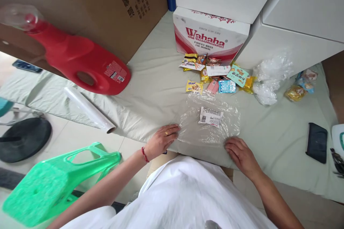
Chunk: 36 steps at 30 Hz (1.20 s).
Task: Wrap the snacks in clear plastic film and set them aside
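A sheet of clear plastic wrap [188, 118] lies spread on the cloth-covered surface in front of me. On it rests a small white packet [211, 117] with dark and red print. My left hand [162, 141], with a ring and a red bracelet, has its fingers closed at the near left corner of the wrap, where creases gather. At the near right corner my right hand [242, 155] curls its fingers on the wrap's edge. Just beyond the sheet are a yellow snack packet [194, 87], a pink packet [213, 86] and a blue packet [227, 86].
Several snacks lie against a Wahaha carton [209, 37]. Crumpled clear plastic [271, 75], wrapped snacks [297, 91] and a dark phone [317, 143] are rightward. Leftward are a plastic wrap roll [90, 109], a red jug [88, 64] and a green stool [43, 186] on the floor.
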{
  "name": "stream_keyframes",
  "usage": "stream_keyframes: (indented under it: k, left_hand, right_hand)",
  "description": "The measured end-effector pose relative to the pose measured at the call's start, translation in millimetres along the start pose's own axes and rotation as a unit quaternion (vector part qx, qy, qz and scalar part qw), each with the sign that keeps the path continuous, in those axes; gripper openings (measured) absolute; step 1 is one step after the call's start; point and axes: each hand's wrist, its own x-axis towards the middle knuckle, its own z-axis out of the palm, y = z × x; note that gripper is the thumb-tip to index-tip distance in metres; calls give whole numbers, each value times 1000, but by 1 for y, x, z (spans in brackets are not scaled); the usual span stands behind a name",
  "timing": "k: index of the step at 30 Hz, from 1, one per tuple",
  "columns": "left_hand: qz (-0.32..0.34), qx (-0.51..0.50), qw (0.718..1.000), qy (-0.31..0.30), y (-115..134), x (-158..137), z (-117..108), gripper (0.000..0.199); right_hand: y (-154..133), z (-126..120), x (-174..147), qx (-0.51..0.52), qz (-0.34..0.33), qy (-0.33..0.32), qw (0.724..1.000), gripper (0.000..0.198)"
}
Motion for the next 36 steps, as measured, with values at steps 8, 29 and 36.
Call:
stream_keyframes:
  k: [8,29,36]
  left_hand:
    - [-132,-57,989,-32,-12,66,-47,27]
    - [-130,118,953,248,55,136,-39,27]
    - [-127,156,979,11,72,161,53,36]
  right_hand:
    - [6,-67,78,66,85,-64,992,26]
    - [58,-49,205,-140,37,22,989,35]
    - [50,-16,251,-149,93,-103,979,31]
